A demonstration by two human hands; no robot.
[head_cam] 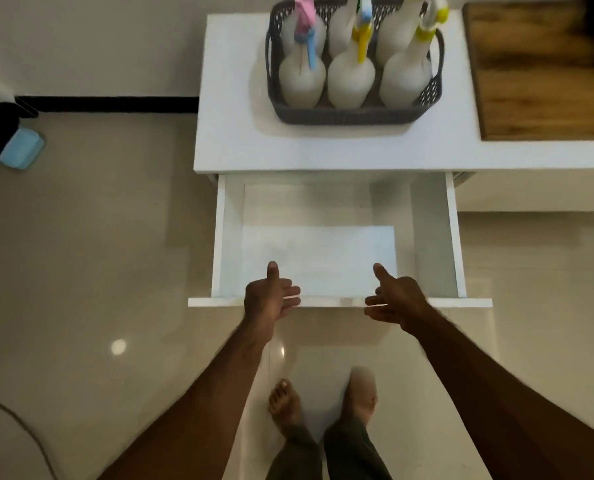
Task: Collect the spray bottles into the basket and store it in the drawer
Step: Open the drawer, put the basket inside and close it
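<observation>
now the drawer (pixel 337 303) stands pulled out, left hand (pixel 269 299) and right hand (pixel 397 301) loose-fingered at its front edge, gripping nothing. beyond the drawer, on the cabinet top, the basket (pixel 352 114) already holds the spray bottles (pixel 351 81); next, probably, both hands must lift it down inside.

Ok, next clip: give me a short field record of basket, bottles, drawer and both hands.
basket: grey basket on the white cabinet top
bottles: six white spray bottles upright in the basket
drawer: drawer pulled open, nothing visible inside
left hand: left hand at the drawer front, fingers relaxed, gripping nothing
right hand: right hand likewise
</observation>
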